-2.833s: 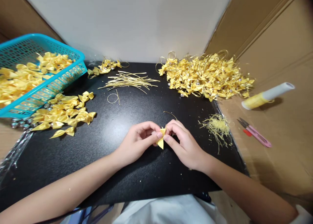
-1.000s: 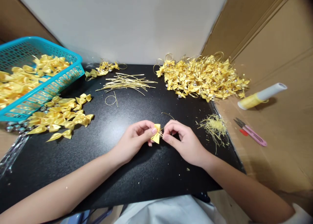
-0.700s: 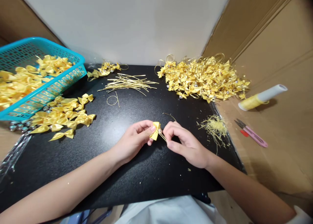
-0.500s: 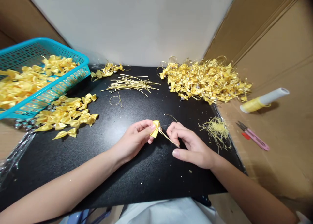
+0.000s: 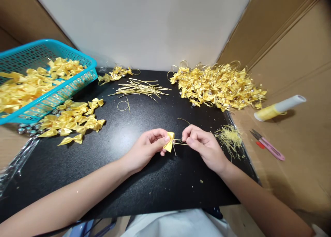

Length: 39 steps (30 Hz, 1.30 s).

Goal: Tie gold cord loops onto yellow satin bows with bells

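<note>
Teal basket: far left of the satin bow, tilted, filled with yellow ribbon pieces. Loose plain bows: left of the satin bow, spread just below the basket. Silver beads at that pile's left edge.

Cut gold wire strands: beyond the satin bow and slightly left, with one wire loop nearer.

Left hand: thumb and fingers closed on the satin bow, held just above the black surface, near its centre.

Gold wire: runs from the bow's middle rightward. Right hand: thumb and forefinger pinched together on the wire's end, just right of the satin bow.

Heap of wired bows: beyond and right. Wire trimmings: right of the satin bow. Yellow thread spool and pink snips: far right, off the surface.
</note>
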### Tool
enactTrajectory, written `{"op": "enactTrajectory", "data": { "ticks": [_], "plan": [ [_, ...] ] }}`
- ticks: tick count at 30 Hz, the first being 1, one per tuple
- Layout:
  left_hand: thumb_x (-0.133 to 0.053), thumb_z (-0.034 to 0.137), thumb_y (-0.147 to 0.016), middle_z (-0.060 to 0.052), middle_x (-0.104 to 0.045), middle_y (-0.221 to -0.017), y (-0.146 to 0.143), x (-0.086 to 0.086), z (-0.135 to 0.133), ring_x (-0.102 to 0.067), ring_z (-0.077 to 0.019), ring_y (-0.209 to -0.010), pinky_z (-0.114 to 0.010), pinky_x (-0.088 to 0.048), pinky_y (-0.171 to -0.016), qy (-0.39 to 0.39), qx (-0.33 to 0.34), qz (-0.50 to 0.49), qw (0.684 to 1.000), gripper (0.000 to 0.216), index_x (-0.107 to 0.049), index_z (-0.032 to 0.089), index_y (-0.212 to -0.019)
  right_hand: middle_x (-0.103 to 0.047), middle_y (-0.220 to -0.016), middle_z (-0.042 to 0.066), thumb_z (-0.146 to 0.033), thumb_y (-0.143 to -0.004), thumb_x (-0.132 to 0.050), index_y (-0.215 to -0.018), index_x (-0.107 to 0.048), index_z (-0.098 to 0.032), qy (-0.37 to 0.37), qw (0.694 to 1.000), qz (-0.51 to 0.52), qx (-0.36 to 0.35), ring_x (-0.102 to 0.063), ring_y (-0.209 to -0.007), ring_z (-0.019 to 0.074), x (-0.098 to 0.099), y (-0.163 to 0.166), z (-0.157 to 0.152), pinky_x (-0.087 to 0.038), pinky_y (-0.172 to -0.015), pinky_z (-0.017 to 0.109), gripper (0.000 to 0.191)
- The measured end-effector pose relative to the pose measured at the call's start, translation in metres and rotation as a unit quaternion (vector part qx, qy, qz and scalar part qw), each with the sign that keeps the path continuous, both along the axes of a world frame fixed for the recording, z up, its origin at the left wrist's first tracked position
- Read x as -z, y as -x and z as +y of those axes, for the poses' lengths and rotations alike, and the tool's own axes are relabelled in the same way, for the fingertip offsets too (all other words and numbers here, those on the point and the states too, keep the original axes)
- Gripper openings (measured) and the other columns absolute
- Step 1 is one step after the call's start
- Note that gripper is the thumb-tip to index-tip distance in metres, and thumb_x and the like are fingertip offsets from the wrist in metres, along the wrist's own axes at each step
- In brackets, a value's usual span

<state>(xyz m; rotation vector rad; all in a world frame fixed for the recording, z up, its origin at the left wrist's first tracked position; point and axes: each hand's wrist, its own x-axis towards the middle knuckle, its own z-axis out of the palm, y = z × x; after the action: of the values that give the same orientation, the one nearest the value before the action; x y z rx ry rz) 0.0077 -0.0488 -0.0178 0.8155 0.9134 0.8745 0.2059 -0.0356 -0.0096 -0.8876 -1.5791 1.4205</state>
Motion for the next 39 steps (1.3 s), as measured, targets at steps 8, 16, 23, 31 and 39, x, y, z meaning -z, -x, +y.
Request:
{"op": "enactTrajectory", "data": {
  "ticks": [8,16,23,31,39],
  "plan": [
    [-0.074,0.038,-0.077,0.003,-0.057,-0.064,-0.002,-0.001,-0.002,-0.045,-0.0062,-0.054,-0.020,-0.037,-0.052,-0.015,0.011,0.000,1.000,0.028,-0.061,0.014,-0.077,-0.046,-0.057,-0.002,-0.039,-0.082,-0.064,-0.053,-0.043,-0.019,0.109,0.991,0.070,0.016,-0.043,-0.059,0.0112,0.004,0.006,0.003,-0.038,-0.063,0.028,0.041],
    [-0.074,0.040,-0.077,0.003,-0.057,-0.065,-0.004,0.002,-0.004,-0.045,-0.0063,-0.054,-0.020,-0.037,-0.051,-0.023,0.009,0.005,1.000,0.029,-0.061,0.014,-0.080,-0.038,-0.051,-0.005,-0.031,-0.077,-0.062,-0.053,-0.033,-0.020,0.135,0.987,0.069,0.053,-0.037,-0.053,0.0089,0.008,0.010,0.002,-0.032,-0.055,0.025,0.039],
    [-0.073,0.039,-0.079,0.002,-0.055,-0.066,-0.001,0.002,-0.002,-0.046,-0.0067,-0.056,-0.018,-0.038,-0.051,-0.016,0.030,0.027,0.999,0.028,-0.061,0.014,-0.079,-0.028,-0.051,-0.011,-0.033,-0.077,-0.067,-0.079,-0.054,-0.019,0.071,0.990,-0.118,0.012,-0.022,-0.045,0.0060,-0.001,0.001,0.001,-0.017,-0.045,0.022,0.018],
    [-0.072,0.041,-0.078,0.003,-0.054,-0.065,-0.004,-0.002,-0.002,-0.045,-0.0075,-0.057,-0.019,-0.038,-0.052,-0.024,0.042,0.051,0.998,0.030,-0.060,0.015,-0.076,-0.020,-0.050,-0.007,-0.036,-0.084,-0.060,-0.052,-0.020,-0.020,-0.071,0.981,-0.172,0.045,-0.020,-0.048,0.0062,0.005,0.006,-0.003,-0.019,-0.046,0.024,0.054],
    [-0.073,0.041,-0.077,0.003,-0.054,-0.064,-0.004,0.001,-0.002,-0.043,-0.0067,-0.055,-0.020,-0.038,-0.053,-0.037,0.018,0.048,0.998,0.030,-0.060,0.015,-0.077,-0.021,-0.047,-0.006,-0.035,-0.087,-0.055,-0.051,-0.017,-0.020,-0.104,0.980,-0.145,0.090,-0.021,-0.045,0.0057,0.017,0.014,-0.006,-0.021,-0.045,0.024,0.055]
  ]
}}
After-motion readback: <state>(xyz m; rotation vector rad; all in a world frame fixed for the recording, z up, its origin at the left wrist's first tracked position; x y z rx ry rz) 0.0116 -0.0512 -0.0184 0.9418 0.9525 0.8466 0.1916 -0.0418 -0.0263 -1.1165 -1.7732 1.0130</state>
